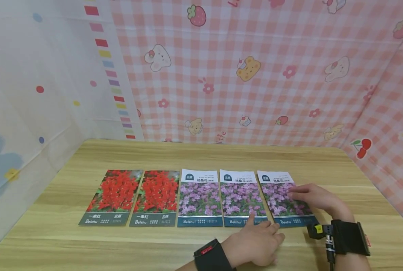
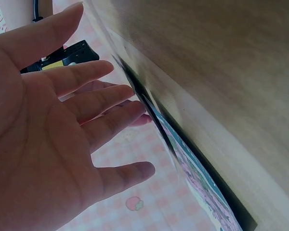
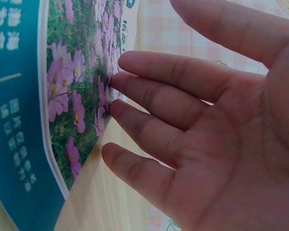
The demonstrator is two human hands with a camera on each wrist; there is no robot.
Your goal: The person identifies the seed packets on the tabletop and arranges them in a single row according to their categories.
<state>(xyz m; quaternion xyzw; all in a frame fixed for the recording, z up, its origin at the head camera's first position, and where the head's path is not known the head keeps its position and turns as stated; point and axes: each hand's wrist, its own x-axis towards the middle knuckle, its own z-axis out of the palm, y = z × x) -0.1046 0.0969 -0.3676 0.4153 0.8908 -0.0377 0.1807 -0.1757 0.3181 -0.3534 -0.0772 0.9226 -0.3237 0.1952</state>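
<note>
I see the rightmost purple-flower packet (image 1: 284, 199) lying with its long axis running roughly 11 to 5 o'clock, my right hand (image 1: 314, 197) resting straight, slightly spread fingers on its right edge (nearer than the left hand (image 1: 255, 242), flat at 7 o'clock).

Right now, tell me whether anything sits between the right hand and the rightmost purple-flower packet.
Nothing visible does. The right hand lies with straight fingertips already on the rightmost purple-flower packet. The left hand is open by the packet's near edge, not between them.
</note>
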